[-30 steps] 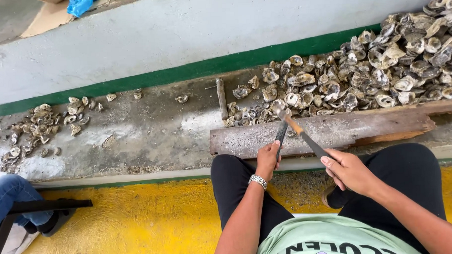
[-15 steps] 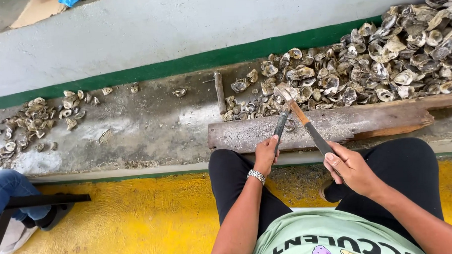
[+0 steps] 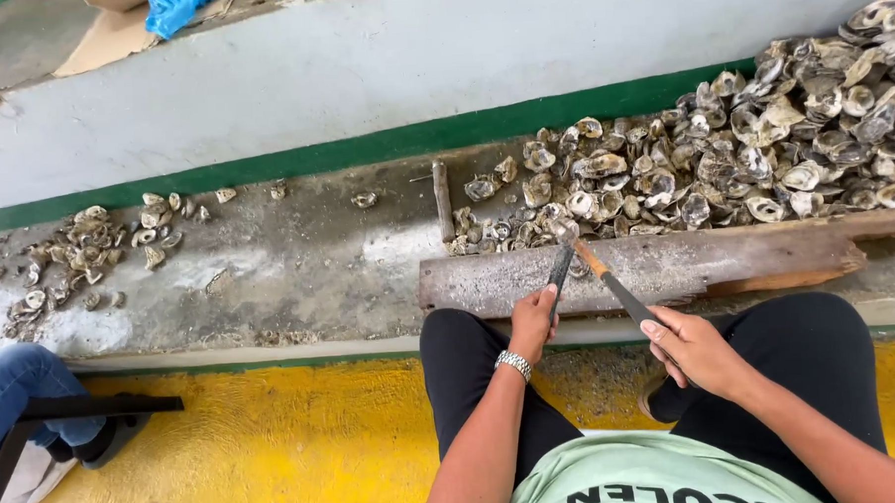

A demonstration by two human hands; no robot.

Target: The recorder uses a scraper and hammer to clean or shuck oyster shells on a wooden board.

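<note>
While the person sits at the edge of the concrete ledge (image 3: 299, 267), both hands work over a worn wooden plank (image 3: 666, 264) laid along it.

Left hand (image 3: 532, 323): closed around the handle of a dark flat tool (image 3: 561, 269), which rises at a slant to meet an oyster shell (image 3: 564, 230) at the plank's far edge. A metal watch (image 3: 514, 364) sits on that wrist.

Right hand (image 3: 691, 347): wrapped around the dark grip of a wooden-shafted tool (image 3: 607, 278), held diagonally with its tip at the same shell. Whether that tip touches the shell or only nears it cannot be told.

Shell in hand: at the near fringe of the heap, just past the plank, between the two tool tips. Whether it is already prised open is too small to make out.

Large pile of oyster shells (image 3: 761, 151): heaped to the right along the ledge and against the green-striped wall (image 3: 362, 76). Which of these are opened and which are not cannot be told.

Small scatter of shells (image 3: 81, 254): well apart, at the left of the ledge.

Progress, as a judgement: one shell under the tools, and a big heap lying close by, so much work seems left.

Also present: a short rod (image 3: 443, 197) lying on the ledge; another person's knee in blue jeans (image 3: 16, 381) at the left; yellow floor (image 3: 256, 457).
</note>
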